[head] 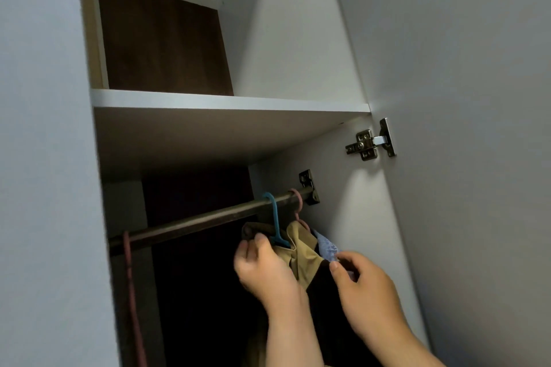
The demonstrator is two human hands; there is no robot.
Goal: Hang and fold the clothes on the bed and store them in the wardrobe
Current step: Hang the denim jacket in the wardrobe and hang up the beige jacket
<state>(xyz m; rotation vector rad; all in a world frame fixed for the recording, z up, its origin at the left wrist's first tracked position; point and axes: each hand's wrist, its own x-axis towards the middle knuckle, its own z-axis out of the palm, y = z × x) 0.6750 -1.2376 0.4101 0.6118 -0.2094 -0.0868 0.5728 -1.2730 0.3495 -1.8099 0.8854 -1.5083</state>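
Note:
Inside the open wardrobe a dark rail [202, 217] runs across. A blue hanger [275, 222] hooks over it and carries a khaki garment [301, 250]. Behind it a pink hanger [298, 202] holds a light blue patterned garment [328, 247]. My left hand [265, 268] grips the khaki garment's left shoulder by the blue hanger. My right hand [366, 286] pinches the edge of the light blue garment. The lower parts of the clothes are lost in the dark.
A white shelf [226, 104] lies above the rail, with a brown back panel [161, 39] behind it. The open door [462, 128] stands at the right on a metal hinge [371, 141]. A reddish hanger or strap [131, 292] hangs from the rail's left end.

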